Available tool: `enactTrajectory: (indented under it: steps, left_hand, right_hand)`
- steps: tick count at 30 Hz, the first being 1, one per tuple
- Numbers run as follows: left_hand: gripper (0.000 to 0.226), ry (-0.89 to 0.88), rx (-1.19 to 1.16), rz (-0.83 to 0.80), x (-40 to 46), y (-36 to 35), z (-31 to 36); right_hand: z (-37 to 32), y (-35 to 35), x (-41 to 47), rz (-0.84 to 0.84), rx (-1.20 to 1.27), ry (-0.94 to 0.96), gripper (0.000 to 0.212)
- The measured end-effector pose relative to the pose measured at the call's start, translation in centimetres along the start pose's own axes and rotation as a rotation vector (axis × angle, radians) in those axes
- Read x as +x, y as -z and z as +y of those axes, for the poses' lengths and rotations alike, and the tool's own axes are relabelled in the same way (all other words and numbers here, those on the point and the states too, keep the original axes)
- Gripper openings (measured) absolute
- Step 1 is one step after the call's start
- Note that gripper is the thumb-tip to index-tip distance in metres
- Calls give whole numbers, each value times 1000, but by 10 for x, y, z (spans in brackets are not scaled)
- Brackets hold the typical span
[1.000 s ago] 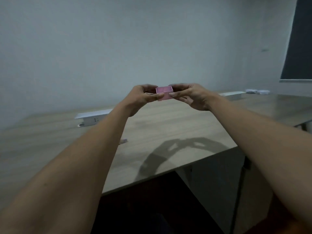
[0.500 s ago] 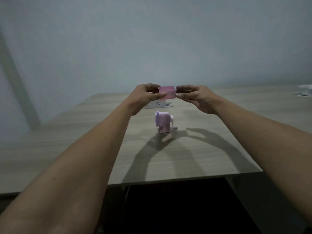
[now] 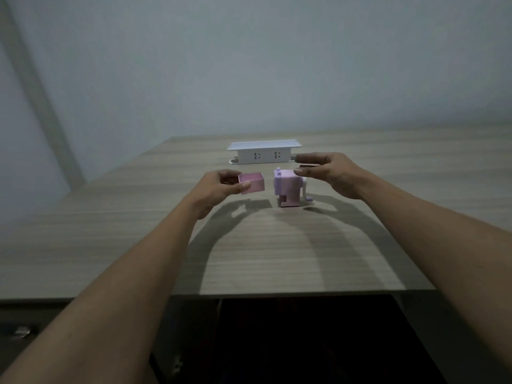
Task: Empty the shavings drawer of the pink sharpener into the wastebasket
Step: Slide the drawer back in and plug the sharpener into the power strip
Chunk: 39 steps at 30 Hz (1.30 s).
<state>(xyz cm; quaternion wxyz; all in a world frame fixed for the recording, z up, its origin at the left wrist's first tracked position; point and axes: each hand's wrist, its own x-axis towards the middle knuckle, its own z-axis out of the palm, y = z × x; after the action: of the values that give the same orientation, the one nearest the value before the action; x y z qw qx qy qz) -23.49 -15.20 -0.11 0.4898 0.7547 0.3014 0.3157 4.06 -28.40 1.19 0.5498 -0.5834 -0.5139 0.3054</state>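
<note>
The pink sharpener (image 3: 288, 188) stands upright on the wooden table (image 3: 277, 253), its crank on the right and an empty slot at its lower left. My left hand (image 3: 221, 187) holds the small pink shavings drawer (image 3: 253, 182) just left of the sharpener, above the table, open side up. My right hand (image 3: 329, 173) hovers over the sharpener's top right with fingers and thumb spread, holding nothing; I cannot tell whether the fingertips touch it. No wastebasket is in view.
A white power strip (image 3: 263, 153) with a flat lid sits behind the sharpener near the wall. The table's front edge (image 3: 277, 293) runs across below my forearms, with dark space under it.
My right hand has let go of the drawer and moved right over the sharpener. The left hand has lowered the drawer to the sharpener's left. The view has swung back to the table.
</note>
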Motion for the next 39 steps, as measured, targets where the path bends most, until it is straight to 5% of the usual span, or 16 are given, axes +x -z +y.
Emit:
enactTrajectory:
  steps: [10,39]
  left_hand:
    - [54,79,-33,-48,7,-26,-25]
    - [44,13,5,-83,12,-28,-28]
  right_hand:
    - [14,-4,4,-27,-27,-1,49]
    - [15,-3,4,-57,-18,4,50]
